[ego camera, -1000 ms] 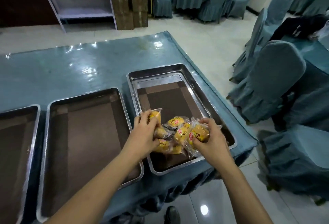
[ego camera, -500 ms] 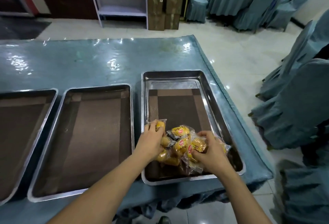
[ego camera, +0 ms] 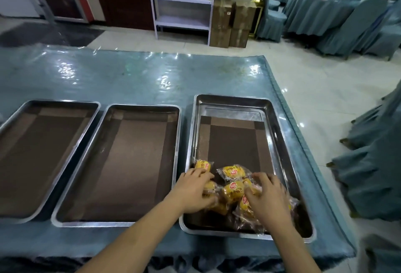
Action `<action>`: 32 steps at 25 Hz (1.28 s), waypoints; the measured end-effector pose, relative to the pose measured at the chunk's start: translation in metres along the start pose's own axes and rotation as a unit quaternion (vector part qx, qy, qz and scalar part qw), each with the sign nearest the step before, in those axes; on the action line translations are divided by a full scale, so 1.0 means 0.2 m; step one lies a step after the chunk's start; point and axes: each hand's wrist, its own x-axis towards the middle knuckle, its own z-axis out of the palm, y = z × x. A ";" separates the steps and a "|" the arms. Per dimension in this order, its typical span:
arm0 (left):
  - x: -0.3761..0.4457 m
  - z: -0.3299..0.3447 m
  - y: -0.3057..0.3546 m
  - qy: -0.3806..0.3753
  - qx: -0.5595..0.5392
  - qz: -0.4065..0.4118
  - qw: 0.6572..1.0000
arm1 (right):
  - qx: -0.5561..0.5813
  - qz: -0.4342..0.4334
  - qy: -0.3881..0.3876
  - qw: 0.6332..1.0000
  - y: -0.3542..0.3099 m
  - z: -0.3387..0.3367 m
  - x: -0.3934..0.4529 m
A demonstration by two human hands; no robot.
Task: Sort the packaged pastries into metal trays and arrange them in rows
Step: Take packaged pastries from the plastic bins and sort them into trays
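Only the right tray [ego camera: 280,142] holds pastries [ego camera: 233,192]; two others [ego camera: 138,107] lie bare.

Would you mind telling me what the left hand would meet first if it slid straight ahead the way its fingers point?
Probably the wrapped pastry at the fingertips of the left hand, lying near the left wall of the right tray.

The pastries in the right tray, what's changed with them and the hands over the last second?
The right hand let go of the packet it was pinching and now lies flat on the pile of pastries. The left hand has spread over the left side, with one packet set a little apart at the far left. The pile has flattened slightly. All pastries remain in the right tray; the two other trays hold none.
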 end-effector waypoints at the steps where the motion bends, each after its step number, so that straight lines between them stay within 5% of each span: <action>1: -0.03 -0.01 0.00 0.016 -0.005 -0.002 1.000 | 0.014 -0.012 -0.005 1.000 -0.05 -0.01 0.00; 17: -0.73 -0.43 -0.38 0.289 -0.119 -0.112 0.943 | 0.107 -0.277 -0.074 0.952 -1.04 0.13 -0.17; 32: -1.78 -0.67 -0.93 0.427 -0.135 -0.300 0.842 | 0.176 -0.503 -0.192 0.824 -2.08 0.58 -0.75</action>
